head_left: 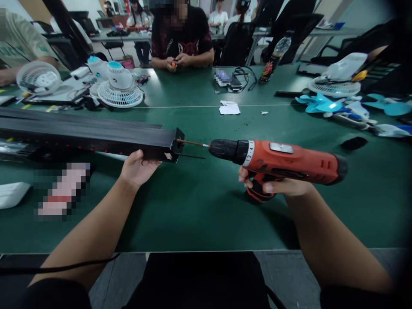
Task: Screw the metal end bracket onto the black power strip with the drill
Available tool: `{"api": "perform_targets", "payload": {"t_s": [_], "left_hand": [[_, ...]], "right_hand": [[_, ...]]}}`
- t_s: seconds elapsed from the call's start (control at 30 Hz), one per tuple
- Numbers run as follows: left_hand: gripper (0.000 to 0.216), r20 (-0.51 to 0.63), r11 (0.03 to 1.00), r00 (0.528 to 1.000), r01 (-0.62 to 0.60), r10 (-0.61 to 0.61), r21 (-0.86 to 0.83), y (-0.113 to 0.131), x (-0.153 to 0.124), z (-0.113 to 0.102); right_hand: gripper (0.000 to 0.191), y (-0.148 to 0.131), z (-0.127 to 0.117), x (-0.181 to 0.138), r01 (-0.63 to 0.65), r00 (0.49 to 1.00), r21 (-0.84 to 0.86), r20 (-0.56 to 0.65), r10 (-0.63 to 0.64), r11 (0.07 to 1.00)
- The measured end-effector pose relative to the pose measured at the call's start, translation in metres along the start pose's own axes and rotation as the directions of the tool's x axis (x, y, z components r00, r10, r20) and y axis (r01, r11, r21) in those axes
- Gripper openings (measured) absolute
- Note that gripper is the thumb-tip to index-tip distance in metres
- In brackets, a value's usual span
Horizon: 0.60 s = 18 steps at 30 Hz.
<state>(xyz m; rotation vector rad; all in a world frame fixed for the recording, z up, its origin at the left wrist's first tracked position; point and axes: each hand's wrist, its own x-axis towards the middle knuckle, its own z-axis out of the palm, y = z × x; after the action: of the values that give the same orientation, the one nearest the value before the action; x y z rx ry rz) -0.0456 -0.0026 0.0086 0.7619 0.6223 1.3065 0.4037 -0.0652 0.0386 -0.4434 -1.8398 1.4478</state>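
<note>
My left hand (137,168) cups the near end of a long black metal housing (83,136) from below and holds it a little above the green table (199,206). My right hand (276,184) is wrapped round the grip of a red and black cordless drill (283,162). The drill points left. Its thin bit (192,143) reaches the black end plate (179,141) of the housing.
A person in a black shirt sits across the table. White fan grilles (119,95) and fan bodies lie at the back left, blue fan blades (318,104) and another grille at the right. A bottle (273,60), cables and scraps of paper (229,108) lie mid-table. A black cable crosses the near edge.
</note>
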Motion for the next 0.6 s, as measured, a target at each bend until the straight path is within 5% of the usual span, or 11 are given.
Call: {"api": "perform_targets", "payload": {"t_s": [0.6], "left_hand": [[0.040,-0.009,1.000,1.000,0.020,-0.020,0.016,0.0023,-0.0020,0.0055]], "right_hand": [[0.046,-0.0006,-0.0005,-0.0014,0.003,1.000,-0.013,-0.008,-0.003,1.000]]}}
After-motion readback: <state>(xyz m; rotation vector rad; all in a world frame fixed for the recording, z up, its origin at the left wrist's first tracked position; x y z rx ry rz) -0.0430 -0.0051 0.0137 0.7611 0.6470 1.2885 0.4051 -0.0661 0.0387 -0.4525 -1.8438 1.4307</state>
